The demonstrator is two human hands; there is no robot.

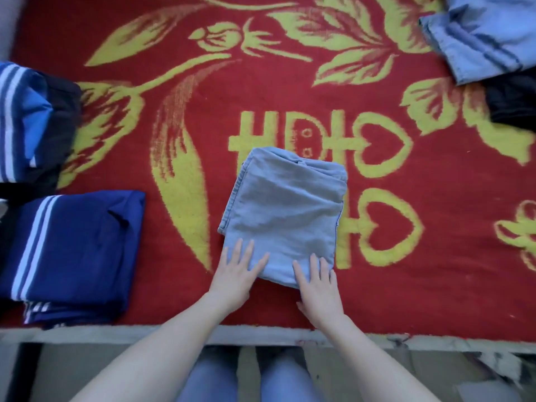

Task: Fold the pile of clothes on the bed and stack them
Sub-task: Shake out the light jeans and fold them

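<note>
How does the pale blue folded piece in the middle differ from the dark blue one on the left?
The pale blue piece is plain; the dark blue piece carries white stripes. The pale blue piece lies alone on the red blanket; the dark blue piece tops other folded cloth. Both are folded into rough rectangles.

hands (235,275) (319,285): 2 | clothes bundles (284,210) (75,245) (32,123) (487,36): 4 | blanket (406,294): 1

Bare red blanket (290,82) beyond the folded jeans (282,216) — navy stack (75,250) left, pale-blue pile (481,33) far right.
</note>
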